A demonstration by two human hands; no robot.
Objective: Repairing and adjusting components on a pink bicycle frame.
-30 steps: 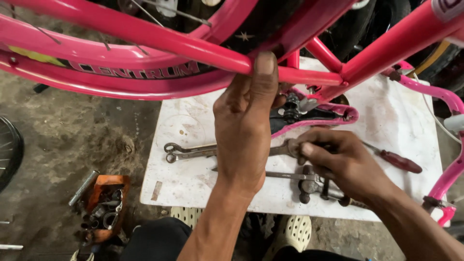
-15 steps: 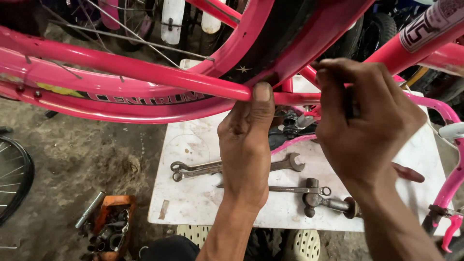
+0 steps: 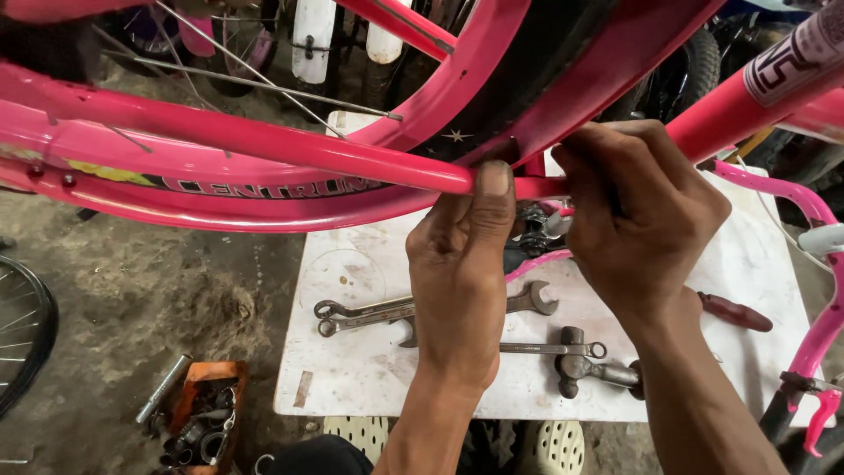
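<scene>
A pink bicycle frame [image 3: 264, 145] runs across the upper part of the view. My left hand [image 3: 457, 273] grips one of its thin pink tubes, thumb pressed on top. My right hand [image 3: 637, 215] is closed at the joint just right of it, where the tubes meet under the black mudguard [image 3: 536, 70]; what its fingers hold is hidden. Below the hands, two wrenches [image 3: 369, 314] and a hammer [image 3: 585, 365] lie on a white table [image 3: 352, 387].
A red-handled screwdriver [image 3: 737, 313] lies on the table's right side. An orange box of small metal parts [image 3: 204, 418] sits on the dirt floor at lower left. A spoked wheel [image 3: 22, 339] shows at the left edge, pink handlebar and brake lever [image 3: 813, 387] at right.
My right hand left the tools on the table and rose to the frame joint, where it is now closed. My left hand kept its grip on the tube. The view moved closer.
</scene>
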